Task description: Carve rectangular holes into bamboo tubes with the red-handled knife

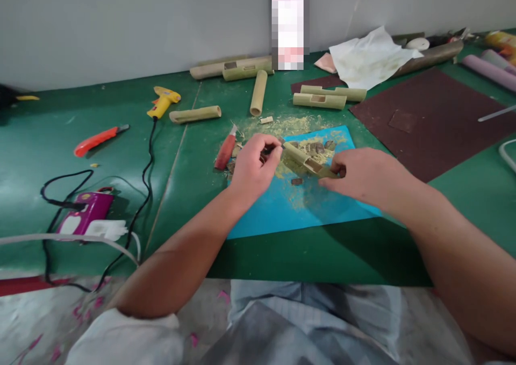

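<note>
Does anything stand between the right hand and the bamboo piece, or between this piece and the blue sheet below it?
Nothing visible stands between the right hand and the bamboo piece: it grips one end. Toward the blue sheet, pale shavings and small dark chips lie in the way.

Lane open on green table (173, 177) between black cord (150, 158) and red-handled knife (226, 151); left forearm (193, 247) crosses its near end. Beyond shavings (290, 124), bamboo tubes (258, 92) block. Brown sheet (439, 117) lies flat, passable above.
</note>
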`<move>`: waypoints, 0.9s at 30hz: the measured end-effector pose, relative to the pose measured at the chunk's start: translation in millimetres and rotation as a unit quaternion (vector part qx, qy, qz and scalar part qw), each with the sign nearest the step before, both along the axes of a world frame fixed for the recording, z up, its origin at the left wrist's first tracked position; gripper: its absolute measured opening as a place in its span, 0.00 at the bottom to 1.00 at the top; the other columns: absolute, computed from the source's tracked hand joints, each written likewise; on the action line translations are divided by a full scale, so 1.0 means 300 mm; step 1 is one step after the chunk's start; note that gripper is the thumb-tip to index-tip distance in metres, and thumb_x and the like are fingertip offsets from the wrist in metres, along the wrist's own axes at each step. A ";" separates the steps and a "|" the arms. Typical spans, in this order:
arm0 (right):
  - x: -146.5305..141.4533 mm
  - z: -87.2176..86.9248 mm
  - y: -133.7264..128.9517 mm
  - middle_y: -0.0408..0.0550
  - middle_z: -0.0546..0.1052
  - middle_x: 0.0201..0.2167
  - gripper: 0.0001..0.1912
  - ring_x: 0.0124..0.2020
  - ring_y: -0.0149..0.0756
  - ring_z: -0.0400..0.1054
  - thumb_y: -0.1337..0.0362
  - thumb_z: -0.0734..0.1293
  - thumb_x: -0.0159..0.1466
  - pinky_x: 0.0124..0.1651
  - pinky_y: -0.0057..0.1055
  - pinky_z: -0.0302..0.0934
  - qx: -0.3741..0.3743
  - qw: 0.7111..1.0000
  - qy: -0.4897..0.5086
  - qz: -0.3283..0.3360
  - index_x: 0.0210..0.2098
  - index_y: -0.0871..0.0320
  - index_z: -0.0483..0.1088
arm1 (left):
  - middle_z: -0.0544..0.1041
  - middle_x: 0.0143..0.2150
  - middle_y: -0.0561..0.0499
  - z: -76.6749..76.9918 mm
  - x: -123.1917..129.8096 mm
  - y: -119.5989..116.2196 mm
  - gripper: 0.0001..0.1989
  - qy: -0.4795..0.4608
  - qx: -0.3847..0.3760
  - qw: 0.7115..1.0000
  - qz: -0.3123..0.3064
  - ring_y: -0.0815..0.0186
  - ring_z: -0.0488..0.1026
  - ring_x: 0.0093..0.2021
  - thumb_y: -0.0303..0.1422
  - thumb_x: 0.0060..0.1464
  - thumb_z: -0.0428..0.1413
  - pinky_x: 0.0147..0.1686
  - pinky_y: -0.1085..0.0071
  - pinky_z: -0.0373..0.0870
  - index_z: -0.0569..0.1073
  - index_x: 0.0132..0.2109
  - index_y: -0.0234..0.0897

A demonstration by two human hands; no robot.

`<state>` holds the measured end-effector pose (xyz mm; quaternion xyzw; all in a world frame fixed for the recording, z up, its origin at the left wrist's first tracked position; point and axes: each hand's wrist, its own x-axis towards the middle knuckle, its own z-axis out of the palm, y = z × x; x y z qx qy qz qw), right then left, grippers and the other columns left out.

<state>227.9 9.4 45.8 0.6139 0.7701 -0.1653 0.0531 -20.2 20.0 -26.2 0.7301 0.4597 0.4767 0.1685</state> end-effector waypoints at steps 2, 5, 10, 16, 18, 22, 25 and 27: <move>-0.014 -0.004 -0.011 0.48 0.77 0.27 0.19 0.27 0.40 0.67 0.46 0.74 0.63 0.27 0.35 0.50 0.001 1.000 -0.009 0.011 0.27 0.53 0.71 | 0.82 0.43 0.49 -0.003 -0.001 0.001 0.03 0.042 0.008 0.999 -0.011 0.64 0.79 0.41 0.29 0.66 0.61 0.41 0.68 0.76 0.79 0.45 0.40; -0.037 -0.011 -0.026 0.49 0.76 0.26 0.20 0.28 0.42 0.69 0.45 0.74 0.63 0.28 0.35 0.50 -0.005 1.000 -0.011 0.018 0.27 0.52 0.71 | 0.82 0.42 0.49 -0.007 0.000 -0.001 0.04 0.072 0.004 0.997 -0.026 0.63 0.79 0.42 0.30 0.66 0.62 0.44 0.66 0.78 0.82 0.46 0.40; -0.066 -0.024 -0.045 0.54 0.80 0.33 0.16 0.32 0.46 0.72 0.48 0.71 0.66 0.29 0.35 0.48 0.000 0.999 -0.016 0.036 0.32 0.53 0.73 | 0.84 0.42 0.49 -0.004 0.001 -0.005 0.03 0.072 0.002 0.997 -0.026 0.62 0.81 0.43 0.31 0.66 0.63 0.47 0.64 0.79 0.82 0.45 0.40; -0.073 -0.013 -0.052 0.46 0.75 0.27 0.15 0.26 0.36 0.64 0.54 0.69 0.66 0.28 0.34 0.50 -0.001 0.998 0.063 0.015 0.27 0.53 0.66 | 0.86 0.45 0.49 0.026 -0.004 -0.019 0.04 0.045 0.036 0.998 0.001 0.67 0.79 0.36 0.31 0.66 0.64 0.37 0.71 0.76 0.82 0.48 0.39; -0.074 -0.006 -0.051 0.44 0.74 0.25 0.17 0.25 0.34 0.62 0.55 0.69 0.65 0.28 0.34 0.51 -0.026 0.995 0.096 0.010 0.25 0.53 0.63 | 0.86 0.46 0.49 0.032 -0.007 -0.021 0.05 0.050 0.043 0.998 0.008 0.68 0.78 0.35 0.30 0.66 0.64 0.36 0.71 0.76 0.82 0.48 0.39; -0.073 -0.021 -0.048 0.44 0.75 0.25 0.15 0.25 0.35 0.62 0.55 0.69 0.65 0.28 0.34 0.51 -0.041 0.995 0.088 0.019 0.26 0.53 0.65 | 0.85 0.44 0.49 0.028 -0.011 -0.018 0.04 0.069 0.055 0.996 0.001 0.64 0.81 0.41 0.30 0.65 0.65 0.40 0.69 0.79 0.82 0.47 0.40; -0.071 -0.047 -0.050 0.48 0.80 0.32 0.07 0.29 0.39 0.68 0.57 0.70 0.64 0.30 0.33 0.54 -0.013 0.996 0.090 0.025 0.35 0.54 0.72 | 0.85 0.42 0.49 0.021 -0.009 -0.019 0.03 0.079 0.061 0.995 -0.003 0.62 0.82 0.42 0.31 0.66 0.65 0.43 0.66 0.80 0.83 0.46 0.40; -0.070 -0.059 -0.054 0.51 0.82 0.38 0.08 0.34 0.42 0.72 0.59 0.69 0.64 0.32 0.33 0.55 0.015 0.995 0.098 0.031 0.41 0.55 0.74 | 0.85 0.42 0.49 0.019 -0.005 -0.023 0.03 0.081 0.060 0.995 -0.011 0.61 0.82 0.43 0.31 0.66 0.65 0.45 0.65 0.81 0.83 0.45 0.40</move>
